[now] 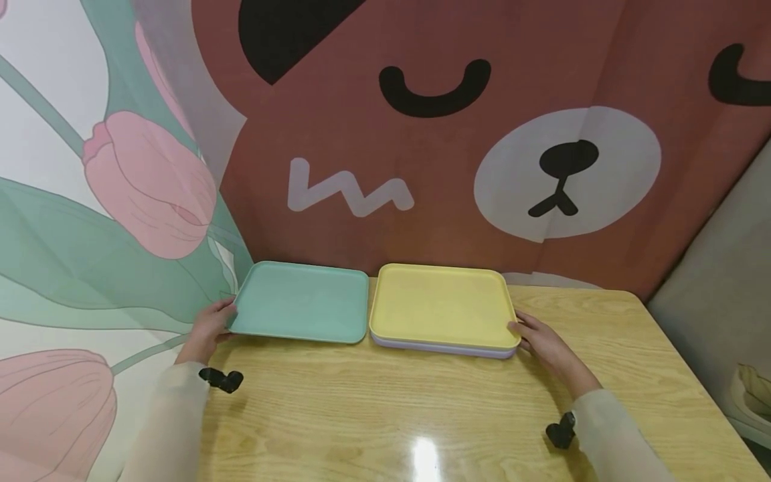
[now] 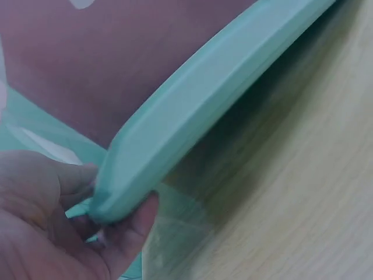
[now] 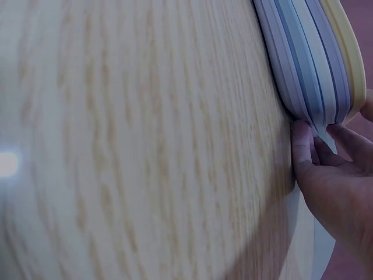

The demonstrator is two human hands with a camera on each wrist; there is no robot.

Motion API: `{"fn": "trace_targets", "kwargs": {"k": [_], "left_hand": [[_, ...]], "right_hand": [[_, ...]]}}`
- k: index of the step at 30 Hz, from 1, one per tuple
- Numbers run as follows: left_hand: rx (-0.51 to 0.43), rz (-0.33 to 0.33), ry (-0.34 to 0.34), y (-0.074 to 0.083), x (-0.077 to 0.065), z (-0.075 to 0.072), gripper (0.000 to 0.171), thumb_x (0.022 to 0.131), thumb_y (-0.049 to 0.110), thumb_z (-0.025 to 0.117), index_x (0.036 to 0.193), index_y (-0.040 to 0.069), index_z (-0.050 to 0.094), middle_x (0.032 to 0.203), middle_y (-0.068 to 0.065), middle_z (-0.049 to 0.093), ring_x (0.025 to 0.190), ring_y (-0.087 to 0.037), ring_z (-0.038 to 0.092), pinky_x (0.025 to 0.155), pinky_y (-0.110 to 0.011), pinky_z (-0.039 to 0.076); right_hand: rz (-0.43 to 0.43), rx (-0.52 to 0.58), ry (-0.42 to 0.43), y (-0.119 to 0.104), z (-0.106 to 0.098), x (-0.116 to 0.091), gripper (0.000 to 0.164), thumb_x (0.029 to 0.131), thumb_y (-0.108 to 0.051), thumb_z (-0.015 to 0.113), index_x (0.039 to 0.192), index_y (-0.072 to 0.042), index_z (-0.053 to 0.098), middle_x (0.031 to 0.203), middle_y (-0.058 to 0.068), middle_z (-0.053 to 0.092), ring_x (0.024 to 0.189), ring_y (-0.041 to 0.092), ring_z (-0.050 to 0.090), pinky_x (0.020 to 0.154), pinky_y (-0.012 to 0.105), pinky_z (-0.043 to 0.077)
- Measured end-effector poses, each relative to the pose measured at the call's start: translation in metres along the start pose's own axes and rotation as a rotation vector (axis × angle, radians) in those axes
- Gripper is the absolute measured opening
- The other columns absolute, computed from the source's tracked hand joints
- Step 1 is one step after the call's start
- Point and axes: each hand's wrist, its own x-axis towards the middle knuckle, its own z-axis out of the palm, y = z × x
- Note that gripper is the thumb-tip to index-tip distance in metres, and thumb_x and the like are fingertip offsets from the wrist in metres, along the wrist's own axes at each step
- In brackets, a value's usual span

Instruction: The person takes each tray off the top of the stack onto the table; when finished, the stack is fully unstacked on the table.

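Note:
On the left, a mint-green tray (image 1: pixel 301 302) lies near the back wall, and my left hand (image 1: pixel 208 329) grips its left edge near the front corner. In the left wrist view the fingers of that hand pinch the tray's corner (image 2: pixel 125 181), and shadow shows between the tray's underside and the wood. Beside it stands a stack of trays with a yellow tray (image 1: pixel 442 304) on top. My right hand (image 1: pixel 547 345) holds the stack's right front corner. Lilac, blue and pale trays (image 3: pixel 300 64) show below the yellow one in the right wrist view, with fingertips against their edges.
Both lie on a light wooden table (image 1: pixel 337 408) pushed against a wall cloth with a brown bear print (image 1: pixel 446 154). A tulip-print cloth (image 1: pixel 150 187) closes off the left side. The table's right edge slants away beside a grey surface (image 1: pixel 723 248).

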Motion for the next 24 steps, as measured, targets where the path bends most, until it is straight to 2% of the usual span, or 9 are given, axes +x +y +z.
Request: {"fn": "trace_targets", "kwargs": {"k": [2,4,7,13,17,24], "left_hand": [[0.028,-0.015,-0.008,0.001,0.0,0.002,0.06,0.111,0.028,0.033,0.16,-0.002,0.017,0.16,-0.032,0.019,0.124,-0.033,0.051,0.099,-0.051,0.053],[0.063,-0.019,-0.018,0.002,0.0,0.004,0.06,0.11,0.026,0.033,0.16,-0.004,0.015,0.161,-0.034,0.014,0.135,-0.044,0.038,0.103,-0.056,0.048],[0.112,-0.014,-0.017,0.002,0.002,0.007,0.06,0.11,0.024,0.035,0.159,-0.005,0.016,0.162,-0.033,0.014,0.141,-0.048,0.028,0.106,-0.058,0.043],[0.204,0.035,0.035,0.005,0.003,0.015,0.059,0.109,0.025,0.035,0.156,-0.01,0.023,0.159,-0.034,0.023,0.146,-0.05,0.022,0.119,-0.059,0.026],[0.226,0.069,0.048,0.015,0.002,0.027,0.058,0.109,0.028,0.037,0.154,-0.008,0.03,0.157,-0.033,0.028,0.143,-0.049,0.028,0.117,-0.059,0.028],[0.198,0.11,-0.036,0.034,0.004,0.061,0.057,0.109,0.029,0.04,0.154,-0.006,0.033,0.155,-0.031,0.033,0.141,-0.047,0.034,0.115,-0.059,0.031]], "right_hand": [[0.003,0.002,0.003,0.0,0.0,-0.001,0.079,0.108,-0.042,0.045,0.162,-0.002,0.004,0.164,0.029,0.014,0.143,0.036,0.038,0.117,0.045,0.037],[0.0,0.001,-0.002,-0.001,0.0,-0.001,0.078,0.109,-0.041,0.044,0.162,-0.001,0.003,0.164,0.03,0.013,0.145,0.038,0.036,0.118,0.046,0.035],[0.002,0.003,0.004,-0.001,0.0,-0.002,0.079,0.108,-0.041,0.045,0.162,-0.001,0.003,0.164,0.03,0.012,0.145,0.039,0.035,0.118,0.047,0.035],[0.004,0.001,0.015,0.0,-0.001,-0.001,0.078,0.108,-0.041,0.046,0.162,-0.001,0.004,0.163,0.03,0.015,0.143,0.036,0.038,0.117,0.043,0.038],[0.002,0.003,0.021,0.001,-0.002,0.0,0.078,0.108,-0.041,0.046,0.162,-0.001,0.005,0.163,0.03,0.015,0.142,0.036,0.039,0.116,0.042,0.039],[-0.016,0.042,0.003,0.004,0.0,0.002,0.078,0.108,-0.04,0.047,0.162,-0.004,0.005,0.164,0.028,0.016,0.14,0.028,0.043,0.112,0.034,0.044]]}}
